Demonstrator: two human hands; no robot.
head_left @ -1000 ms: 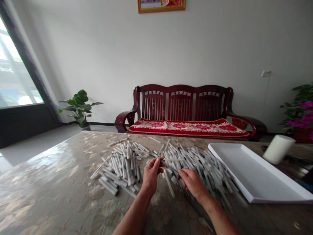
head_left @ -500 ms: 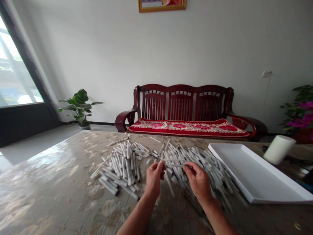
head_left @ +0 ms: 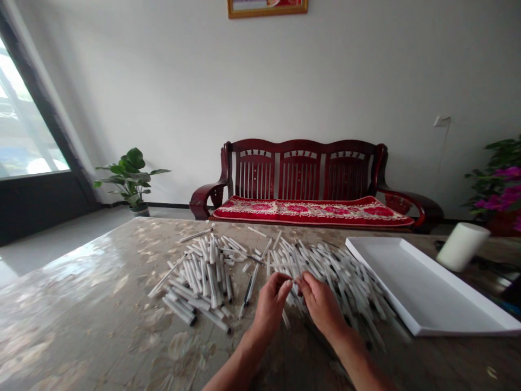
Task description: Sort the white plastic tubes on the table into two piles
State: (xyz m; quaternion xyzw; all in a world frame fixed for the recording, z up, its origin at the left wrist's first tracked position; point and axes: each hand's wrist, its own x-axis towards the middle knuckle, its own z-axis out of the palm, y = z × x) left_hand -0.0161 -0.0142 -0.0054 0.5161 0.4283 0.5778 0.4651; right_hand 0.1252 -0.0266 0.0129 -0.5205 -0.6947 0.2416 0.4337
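My left hand [head_left: 273,300] is closed, thumb and fingers bent together, in front of the gap between two heaps of pens. Close against its fingertips, my right hand [head_left: 321,303] is pinched shut. Only a small pale bit shows between the fingertips; what they hold is mostly hidden. Left of my hands lies a heap of whitish pens [head_left: 203,277], some with dark ends. A larger, looser heap of pale pen barrels [head_left: 345,271] spreads behind and right of my right hand. Beside my left hand a pen with a dark refill [head_left: 247,296] lies on the table.
A shallow white tray [head_left: 419,285] stands on the right of the patterned table [head_left: 101,315], with a white roll [head_left: 463,247] beyond it. Behind the table is a dark red wooden bench [head_left: 303,179]. A potted plant [head_left: 132,179] stands at the left.
My hands have come together from being apart with a pale barrel stretched between them. My left hand moved right and nearer; the dark-refill pen now shows beside it.
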